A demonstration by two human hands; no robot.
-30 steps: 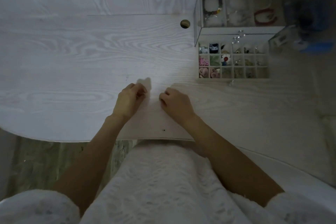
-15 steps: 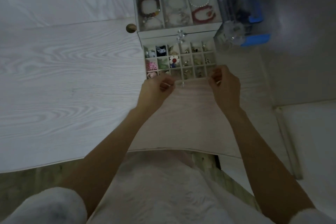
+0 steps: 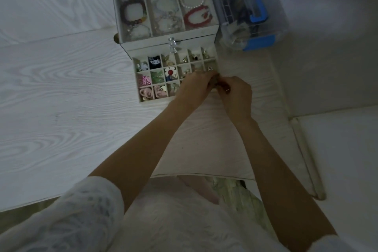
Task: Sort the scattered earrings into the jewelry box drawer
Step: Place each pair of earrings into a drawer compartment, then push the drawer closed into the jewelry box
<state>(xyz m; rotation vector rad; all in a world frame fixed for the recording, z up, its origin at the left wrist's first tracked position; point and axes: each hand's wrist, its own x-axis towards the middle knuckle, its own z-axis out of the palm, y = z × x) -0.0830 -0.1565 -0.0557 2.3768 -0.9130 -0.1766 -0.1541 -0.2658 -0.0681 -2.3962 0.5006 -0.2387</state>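
Observation:
The jewelry box [image 3: 204, 33] stands at the table's far edge, bracelets lying in its top tray. Its divided drawer [image 3: 155, 102] is pulled out toward me, and small earrings fill several compartments, among them a red and white flower earring [image 3: 170, 71]. My left hand [image 3: 194, 89] and my right hand [image 3: 236, 96] meet over the drawer's front right corner. Their fingertips pinch together on a small dark earring [image 3: 215, 82], which is too dim to make out clearly. The hands hide the compartments under them.
The pale wood-grain table [image 3: 61, 98] stretches left of the box. A clear plastic case with blue parts [image 3: 255, 6] stands right of the box. A brown round thing [image 3: 116, 38] sits at the box's back left corner. A lower white surface [image 3: 337, 149] lies beyond the table's right edge.
My hands went from the table's near edge up to the drawer's front, apart at first, then came together over its right corner. The view shifted so the box is now central.

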